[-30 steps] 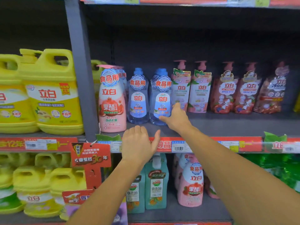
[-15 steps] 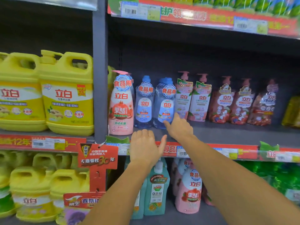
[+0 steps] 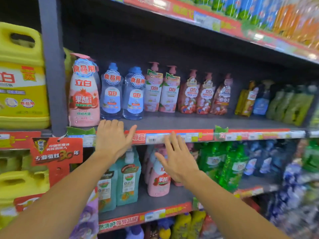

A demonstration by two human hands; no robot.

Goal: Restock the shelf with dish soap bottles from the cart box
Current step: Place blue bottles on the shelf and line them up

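Blue bottles [image 3: 121, 94] upright, caps up; left hand [image 3: 112, 138] apparently on shelf [image 3: 172, 123], right hand [image 3: 177, 161] splayed.

Dark grey metal shelving unit [image 3: 189, 122], several tiers, with a dark grey back panel [image 3: 155, 49] in shadow. A grey vertical steel upright [image 3: 51, 66] divides two bays. Red plastic price rails [image 3: 172, 135] with white and blue paper tags run along each shelf edge. A red cardboard hanging sign [image 3: 57, 152] is fixed at the upright. Lighting falls from above and in front; the right side is blurred.
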